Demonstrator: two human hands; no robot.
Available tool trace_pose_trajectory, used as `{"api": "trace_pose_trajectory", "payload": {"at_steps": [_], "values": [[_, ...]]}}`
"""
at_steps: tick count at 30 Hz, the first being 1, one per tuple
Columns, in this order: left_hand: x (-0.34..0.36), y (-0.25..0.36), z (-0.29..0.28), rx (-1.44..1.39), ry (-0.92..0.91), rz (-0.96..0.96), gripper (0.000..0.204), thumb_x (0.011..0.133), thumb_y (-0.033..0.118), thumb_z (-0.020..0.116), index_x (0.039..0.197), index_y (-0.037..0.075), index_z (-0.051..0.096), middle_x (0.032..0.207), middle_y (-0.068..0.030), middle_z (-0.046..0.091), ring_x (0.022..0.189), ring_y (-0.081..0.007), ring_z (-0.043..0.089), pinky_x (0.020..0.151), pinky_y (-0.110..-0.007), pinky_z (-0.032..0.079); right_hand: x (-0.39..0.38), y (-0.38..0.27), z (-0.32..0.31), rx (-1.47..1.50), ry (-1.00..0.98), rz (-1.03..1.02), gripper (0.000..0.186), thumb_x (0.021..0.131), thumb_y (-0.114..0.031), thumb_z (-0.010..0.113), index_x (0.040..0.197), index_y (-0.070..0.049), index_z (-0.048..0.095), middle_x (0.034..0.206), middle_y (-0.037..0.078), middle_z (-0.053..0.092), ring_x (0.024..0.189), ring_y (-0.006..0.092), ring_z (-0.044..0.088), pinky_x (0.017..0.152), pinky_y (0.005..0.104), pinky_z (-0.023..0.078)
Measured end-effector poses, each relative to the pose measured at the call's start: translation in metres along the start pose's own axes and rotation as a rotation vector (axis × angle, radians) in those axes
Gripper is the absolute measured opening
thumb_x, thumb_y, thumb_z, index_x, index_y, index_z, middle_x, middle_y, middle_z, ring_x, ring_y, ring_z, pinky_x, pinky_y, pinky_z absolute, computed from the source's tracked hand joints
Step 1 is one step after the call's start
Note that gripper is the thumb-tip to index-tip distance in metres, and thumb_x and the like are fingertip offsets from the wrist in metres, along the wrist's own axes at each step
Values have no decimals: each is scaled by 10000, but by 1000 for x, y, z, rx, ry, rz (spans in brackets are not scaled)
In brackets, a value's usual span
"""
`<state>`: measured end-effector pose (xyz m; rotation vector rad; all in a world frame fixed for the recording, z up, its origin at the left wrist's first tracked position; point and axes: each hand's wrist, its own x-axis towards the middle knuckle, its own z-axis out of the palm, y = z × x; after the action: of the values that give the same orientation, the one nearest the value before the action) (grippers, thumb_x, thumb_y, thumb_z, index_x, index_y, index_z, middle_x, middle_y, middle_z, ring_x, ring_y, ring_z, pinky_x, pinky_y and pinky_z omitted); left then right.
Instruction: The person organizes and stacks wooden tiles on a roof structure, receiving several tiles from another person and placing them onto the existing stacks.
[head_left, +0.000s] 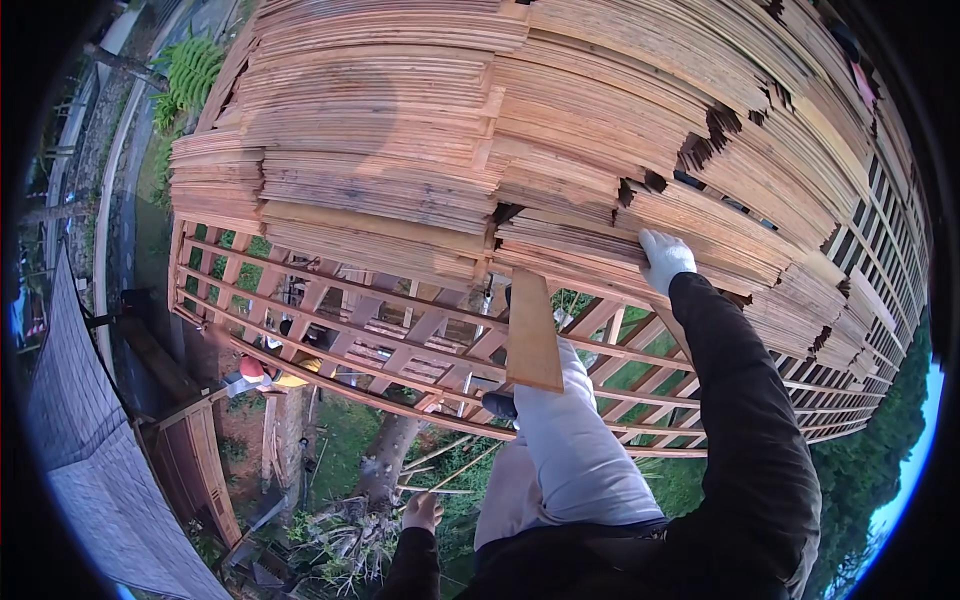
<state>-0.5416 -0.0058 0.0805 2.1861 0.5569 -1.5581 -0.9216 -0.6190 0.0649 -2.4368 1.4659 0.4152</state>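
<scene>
My right hand, in a white glove, reaches up to the lower edge of the wooden shingle rows and grips a shingle there. A loose wooden shingle leans upright against my knee in light grey trousers. My left hand is bare and hangs low beside my body, away from the roof. Its fingers are curled, and I cannot tell whether it holds anything.
Open wooden battens form a lattice below the shingles, with the ground visible through them. A person in a red helmet stands far below. A grey shingled roof lies at lower left, with cut branches and thin sticks on the ground.
</scene>
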Motion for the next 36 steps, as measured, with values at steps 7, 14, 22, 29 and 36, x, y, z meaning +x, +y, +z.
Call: {"api": "trace_pose_trajectory", "payload": {"at_steps": [7, 14, 22, 29, 36], "values": [[-4, 0, 5, -89, -4, 43, 381, 935, 228, 626, 1277, 93, 526, 913, -63, 600, 719, -169, 611, 630, -310, 505, 8, -3, 36, -6, -3, 61, 506, 767, -166, 736, 1198, -49, 499, 1205, 153, 600, 1170, 340, 563, 964, 459, 463], [-8, 9, 22, -45, -20, 77, 366, 911, 245, 665, 1221, 70, 578, 955, -33, 634, 760, -159, 647, 650, -293, 498, 16, -30, 60, -151, -66, 194, 685, 793, -269, 754, 1358, -35, 446, 1309, 152, 549, 1241, 323, 524, 975, 461, 452], [-11, 33, 38, -130, -155, 155, 254, 923, 198, 643, 1145, 86, 595, 865, -12, 592, 695, -114, 577, 593, -249, 440, 23, -51, 54, -89, -210, 101, 215, 899, -110, 537, 1066, -58, 661, 1086, 182, 684, 999, 336, 688, 827, 450, 555], [-14, -5, 27, -210, -92, 72, 279, 928, 216, 647, 1167, 91, 575, 848, -11, 603, 700, -136, 600, 601, -279, 448, 3, -37, 9, -142, -175, 55, 215, 905, -106, 519, 1073, -71, 650, 1063, 185, 695, 968, 354, 697, 781, 461, 563], [-7, -9, 34, -104, -63, 2, 414, 918, 244, 665, 1273, 69, 545, 912, -37, 635, 778, -183, 648, 677, -320, 490, 34, 4, 46, -181, -163, 115, 211, 921, -119, 502, 1072, -83, 644, 1043, 169, 698, 971, 353, 694, 797, 471, 557]]}}
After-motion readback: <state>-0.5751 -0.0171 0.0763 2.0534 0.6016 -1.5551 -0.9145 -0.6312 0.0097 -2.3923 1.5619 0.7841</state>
